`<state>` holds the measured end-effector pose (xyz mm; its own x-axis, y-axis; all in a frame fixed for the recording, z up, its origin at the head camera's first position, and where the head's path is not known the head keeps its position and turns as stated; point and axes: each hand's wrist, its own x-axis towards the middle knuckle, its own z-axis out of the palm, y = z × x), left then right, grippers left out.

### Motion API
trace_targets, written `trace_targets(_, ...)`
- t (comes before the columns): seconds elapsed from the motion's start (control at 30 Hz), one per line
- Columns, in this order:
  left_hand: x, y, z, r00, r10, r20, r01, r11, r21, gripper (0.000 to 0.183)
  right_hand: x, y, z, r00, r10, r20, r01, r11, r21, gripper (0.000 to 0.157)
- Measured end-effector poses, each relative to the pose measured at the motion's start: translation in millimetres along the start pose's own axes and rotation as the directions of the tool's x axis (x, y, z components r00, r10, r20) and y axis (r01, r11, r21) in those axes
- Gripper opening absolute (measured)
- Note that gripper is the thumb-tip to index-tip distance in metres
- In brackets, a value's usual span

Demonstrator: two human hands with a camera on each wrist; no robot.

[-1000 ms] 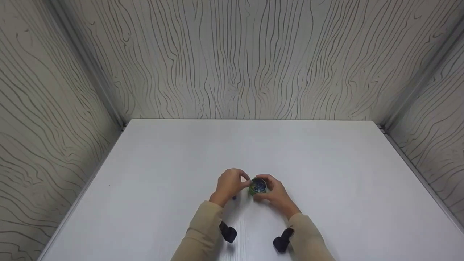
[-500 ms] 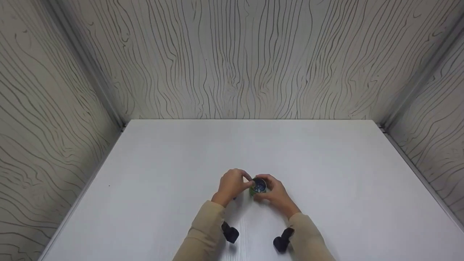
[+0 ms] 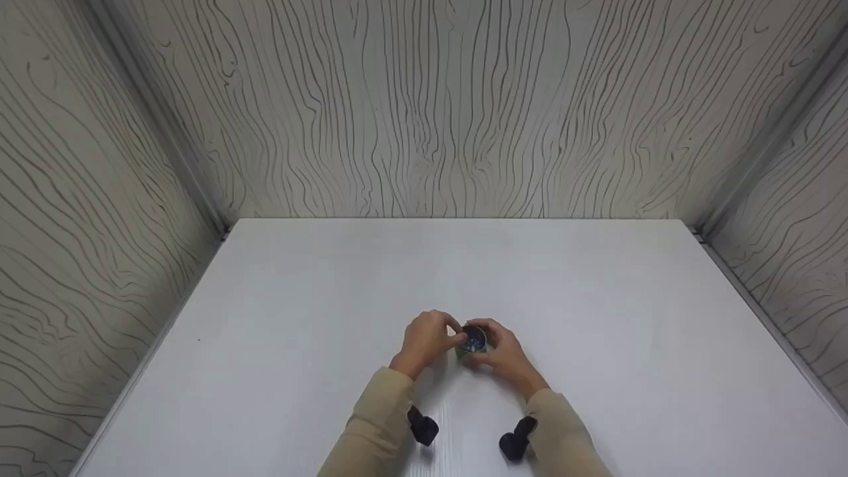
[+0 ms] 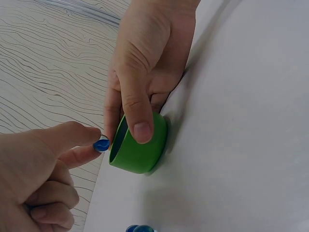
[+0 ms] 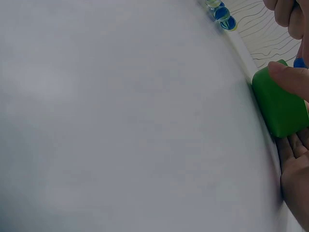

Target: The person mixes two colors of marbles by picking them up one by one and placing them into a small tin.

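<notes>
A small green cup stands on the table, its opening showing several blue marbles in the head view. My right hand holds the cup from the right, thumb against its near side and fingers round the far side. Between thumb and index finger, my left hand pinches a blue and clear glass marble beside the cup's rim. In the right wrist view this marble is only partly visible behind the cup and fingers.
Several loose glass marbles lie on the white table, left of the cup; the left wrist view catches some marbles at its lower edge. Wood-grain patterned panels stand behind and at both sides.
My left hand has shifted slightly right, bringing its fingertips over the cup's left rim. A blue marble once visible near the left wrist is now hidden. My right hand and the cup stay put.
</notes>
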<state>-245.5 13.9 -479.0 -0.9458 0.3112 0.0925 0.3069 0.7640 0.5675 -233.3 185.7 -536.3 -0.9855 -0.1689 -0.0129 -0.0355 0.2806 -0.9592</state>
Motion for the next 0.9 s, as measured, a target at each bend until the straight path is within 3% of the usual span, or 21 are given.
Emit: trace_targets(0.9,-0.8,0.3,5.1,1.000,0.012,0.006,-0.012,1.000,0.012,0.016,-1.3,-1.1,-1.1,0.999,-0.041,0.007,0.041,0.999,-0.009,0.059)
